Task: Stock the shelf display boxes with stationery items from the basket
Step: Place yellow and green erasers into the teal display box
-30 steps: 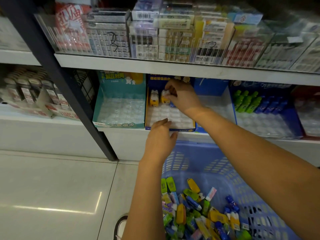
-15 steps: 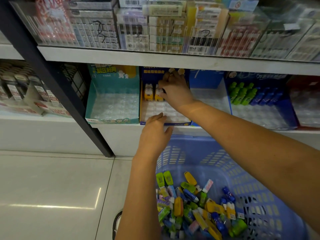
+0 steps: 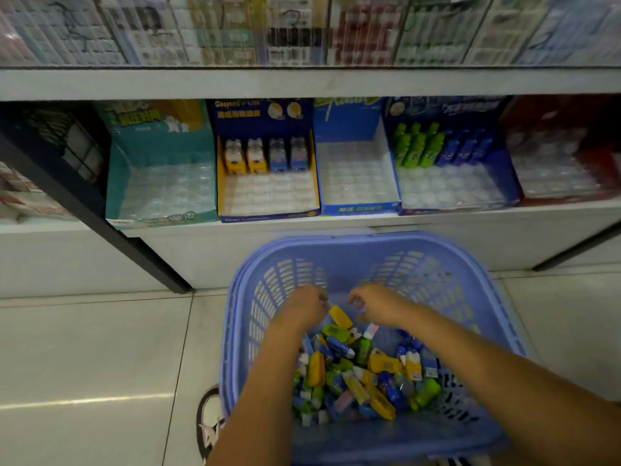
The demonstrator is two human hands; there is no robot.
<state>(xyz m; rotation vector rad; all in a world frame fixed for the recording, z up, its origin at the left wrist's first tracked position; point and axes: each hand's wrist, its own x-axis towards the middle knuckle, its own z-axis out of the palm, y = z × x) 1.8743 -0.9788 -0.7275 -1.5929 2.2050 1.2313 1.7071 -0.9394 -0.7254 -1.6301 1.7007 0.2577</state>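
A pale tiled floor (image 3: pixel 84 348) runs under the shop shelf (image 3: pixel 470 223), and the basket (image 3: pixel 336 240) stands on it just below the display boxes, probably so each piece needs only a short lift. The items (image 3: pixel 356 375), small yellow, green and blue ones, lie heaped loosely at the near end of the basket. Both hands are down inside it at the far edge of the heap. The left hand (image 3: pixel 304 306) shows only its back, with the fingers turned under, so I cannot tell if it has anything. The right hand (image 3: pixel 376 304) has curled fingers above the pile, blurred, and whether they pinch a piece is unclear too. The navy box (image 3: pixel 265 215) holds two yellow and two blue pieces upright in its back row, with the other tray cells bare. The teal box (image 3: pixel 161 220) beside it is unfilled. My guess is that the hands are sorting for matching pieces to start the navy box's next row. A shoe (image 3: pixel 210 422) shows beside the basket.
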